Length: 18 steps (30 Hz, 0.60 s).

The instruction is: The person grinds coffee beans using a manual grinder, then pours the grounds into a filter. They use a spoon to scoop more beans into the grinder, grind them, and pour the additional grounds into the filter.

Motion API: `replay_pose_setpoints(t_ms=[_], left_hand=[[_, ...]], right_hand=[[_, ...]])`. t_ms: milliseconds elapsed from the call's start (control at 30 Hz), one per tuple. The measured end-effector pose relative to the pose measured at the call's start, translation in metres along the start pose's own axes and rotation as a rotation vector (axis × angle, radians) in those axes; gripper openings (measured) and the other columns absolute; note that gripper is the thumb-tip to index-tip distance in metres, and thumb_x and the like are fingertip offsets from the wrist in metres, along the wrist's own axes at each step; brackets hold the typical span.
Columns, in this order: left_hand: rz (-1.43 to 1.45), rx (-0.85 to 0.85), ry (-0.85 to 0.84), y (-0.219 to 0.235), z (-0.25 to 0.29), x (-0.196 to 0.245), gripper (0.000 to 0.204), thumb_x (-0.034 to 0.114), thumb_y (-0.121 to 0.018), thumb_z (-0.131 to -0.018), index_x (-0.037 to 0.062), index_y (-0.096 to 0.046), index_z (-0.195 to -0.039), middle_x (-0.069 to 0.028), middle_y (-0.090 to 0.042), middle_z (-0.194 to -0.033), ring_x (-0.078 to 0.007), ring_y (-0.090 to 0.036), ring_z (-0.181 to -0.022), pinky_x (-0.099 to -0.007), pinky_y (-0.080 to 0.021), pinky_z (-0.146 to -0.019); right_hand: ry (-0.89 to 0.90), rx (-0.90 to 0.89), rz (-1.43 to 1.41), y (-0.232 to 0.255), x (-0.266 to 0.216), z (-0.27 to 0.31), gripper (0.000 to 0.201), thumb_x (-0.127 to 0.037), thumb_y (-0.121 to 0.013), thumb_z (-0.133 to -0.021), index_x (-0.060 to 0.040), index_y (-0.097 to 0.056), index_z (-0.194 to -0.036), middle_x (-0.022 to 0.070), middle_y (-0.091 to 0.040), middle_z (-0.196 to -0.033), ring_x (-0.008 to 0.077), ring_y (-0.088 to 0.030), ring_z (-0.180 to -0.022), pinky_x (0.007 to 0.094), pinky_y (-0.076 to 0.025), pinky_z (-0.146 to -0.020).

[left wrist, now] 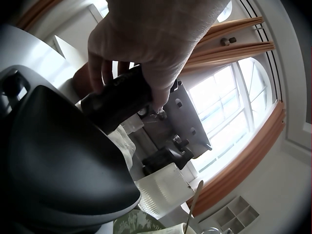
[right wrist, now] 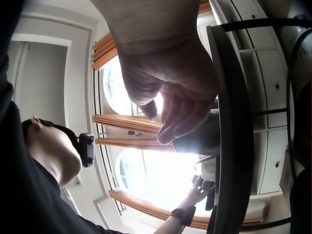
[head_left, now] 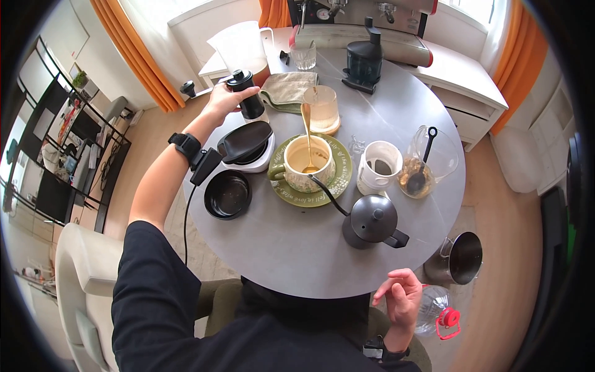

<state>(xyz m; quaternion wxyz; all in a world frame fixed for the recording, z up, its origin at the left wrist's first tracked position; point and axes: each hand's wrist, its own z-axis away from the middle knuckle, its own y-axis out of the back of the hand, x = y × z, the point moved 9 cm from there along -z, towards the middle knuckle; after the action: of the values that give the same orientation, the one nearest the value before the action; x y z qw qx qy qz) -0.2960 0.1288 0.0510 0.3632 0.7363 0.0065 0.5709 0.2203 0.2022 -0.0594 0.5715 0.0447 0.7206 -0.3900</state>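
In the head view my left hand (head_left: 224, 102) grips a black cylinder with a small knob on top (head_left: 251, 102), at the far left of the round table. The left wrist view shows the fingers and thumb around this dark cylinder (left wrist: 119, 97). Just nearer to me are a black scoop-shaped tray (head_left: 246, 141) on a white base and a round black bowl (head_left: 228, 194). My right hand (head_left: 400, 297) hangs by the table's near right edge, fingers loosely curled, holding nothing. The black gooseneck kettle (head_left: 373, 220) is the nearest thing on the table to it.
A patterned cup (head_left: 297, 170) with a gold spoon stands on a green saucer (head_left: 288, 192). Around it are a ribbed glass (head_left: 322, 111), a white cup (head_left: 378, 164) and a glass bowl (head_left: 412, 177) with a black spoon. Behind them stand a folded cloth (head_left: 288, 90) and a clear pitcher (head_left: 238, 46).
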Motion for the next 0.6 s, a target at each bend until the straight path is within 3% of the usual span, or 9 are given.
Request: replay_pose_setpoints(t_ms=[167, 500, 533, 600], left_hand=[[-0.004, -0.035, 0.021, -0.005, 0.003, -0.004, 0.054, 0.039, -0.080, -0.075, 0.0084, -0.061, -0.114, -0.0070, -0.064, -0.110, -0.0189, -0.061, -0.105, -0.0392, -0.055, -0.079], [-0.058, -0.056, 0.058, -0.008, 0.002, -0.015, 0.058, 0.047, -0.077, -0.075, 0.0092, -0.059, -0.115, -0.0072, -0.063, -0.110, -0.0195, -0.059, -0.105, -0.0393, -0.054, -0.075], [-0.092, -0.080, 0.066, -0.006, 0.005, -0.017, 0.067, 0.050, -0.075, -0.076, 0.0041, -0.057, -0.121, -0.0112, -0.061, -0.116, -0.0216, -0.058, -0.109, -0.0397, -0.052, -0.083], [-0.203, -0.038, -0.004, 0.008, 0.020, -0.016, 0.076, 0.051, -0.074, -0.076, -0.0013, -0.053, -0.126, -0.0148, -0.059, -0.120, -0.0235, -0.057, -0.111, -0.0384, -0.050, -0.089]], right_hand=[[0.014, 0.016, 0.033, -0.002, -0.001, -0.002, 0.023, -0.014, -0.058, -0.093, 0.0048, -0.056, -0.106, 0.0172, -0.065, -0.069, 0.0219, -0.064, -0.058, 0.0319, -0.055, -0.055], [0.055, 0.006, 0.097, -0.012, -0.007, -0.003, 0.021, -0.012, -0.057, -0.093, 0.0044, -0.056, -0.105, 0.0169, -0.064, -0.068, 0.0206, -0.062, -0.056, 0.0310, -0.053, -0.054], [0.062, 0.006, 0.096, -0.011, -0.007, -0.001, 0.021, -0.012, -0.056, -0.093, 0.0044, -0.056, -0.105, 0.0168, -0.064, -0.068, 0.0206, -0.062, -0.056, 0.0309, -0.053, -0.054], [0.070, 0.012, 0.095, -0.009, -0.009, 0.003, 0.021, -0.012, -0.056, -0.093, 0.0043, -0.056, -0.105, 0.0165, -0.064, -0.067, 0.0203, -0.062, -0.056, 0.0307, -0.053, -0.053]])
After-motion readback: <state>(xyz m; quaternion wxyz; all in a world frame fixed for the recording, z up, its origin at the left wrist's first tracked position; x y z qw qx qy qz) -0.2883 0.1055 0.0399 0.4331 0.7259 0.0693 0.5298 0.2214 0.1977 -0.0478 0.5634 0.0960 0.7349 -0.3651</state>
